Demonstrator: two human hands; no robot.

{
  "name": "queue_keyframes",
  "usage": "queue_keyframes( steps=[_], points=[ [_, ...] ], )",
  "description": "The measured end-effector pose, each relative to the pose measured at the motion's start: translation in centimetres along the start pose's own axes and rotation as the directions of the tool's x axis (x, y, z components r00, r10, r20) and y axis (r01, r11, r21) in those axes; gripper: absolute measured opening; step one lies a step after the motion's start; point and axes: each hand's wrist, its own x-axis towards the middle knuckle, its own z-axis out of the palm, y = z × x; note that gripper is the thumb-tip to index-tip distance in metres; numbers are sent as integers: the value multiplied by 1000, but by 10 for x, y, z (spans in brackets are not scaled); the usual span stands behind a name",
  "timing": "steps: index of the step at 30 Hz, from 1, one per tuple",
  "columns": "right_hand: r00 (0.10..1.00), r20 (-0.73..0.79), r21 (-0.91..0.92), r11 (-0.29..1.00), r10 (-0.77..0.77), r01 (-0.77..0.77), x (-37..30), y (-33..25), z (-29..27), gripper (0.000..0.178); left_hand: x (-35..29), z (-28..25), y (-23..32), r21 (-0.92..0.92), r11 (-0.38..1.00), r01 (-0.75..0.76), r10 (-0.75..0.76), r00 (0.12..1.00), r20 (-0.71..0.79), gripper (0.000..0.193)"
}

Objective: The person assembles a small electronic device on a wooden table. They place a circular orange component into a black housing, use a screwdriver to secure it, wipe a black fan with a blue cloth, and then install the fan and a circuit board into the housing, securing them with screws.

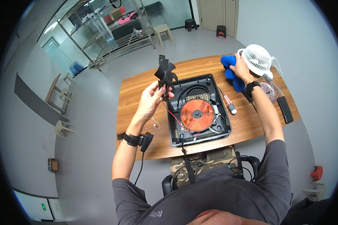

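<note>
My left hand (153,96) is closed around the lower part of a black bladed cooling fan (166,70), raised above the left far corner of an opened induction cooker. A thin red wire runs down from near the fan into the cooker's black housing (177,98). Inside the housing sits a round copper-coloured coil (204,120), with a round grille behind it. Over at the right, my right hand (242,70) grips a bunched blue cloth (234,83) at the far side of the table. Part of the cloth is hidden by my fingers.
A screwdriver (229,104) with a red, white and black handle lies right of the housing. Behind the cloth stands a white slotted basket (257,59). A clear round container (268,91) and a flat black rectangular object (285,109) occupy the wooden table's (139,84) right end.
</note>
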Motion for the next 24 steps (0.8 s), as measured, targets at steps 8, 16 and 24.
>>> queue_keyframes(
  steps=[8,16,24],
  points=[
    [958,-97,619,738,-269,270,-36,-180,-95,63,19,11,-11,-112,993,-41,37,999,-37,37],
    [868,-204,643,607,-453,468,-84,-264,-71,64,23,18,-29,-82,995,-56,44,990,-136,42],
    [838,-36,723,565,-544,397,-96,-256,-72,60,7,16,-27,-100,994,-37,26,993,-116,42]
  ],
)
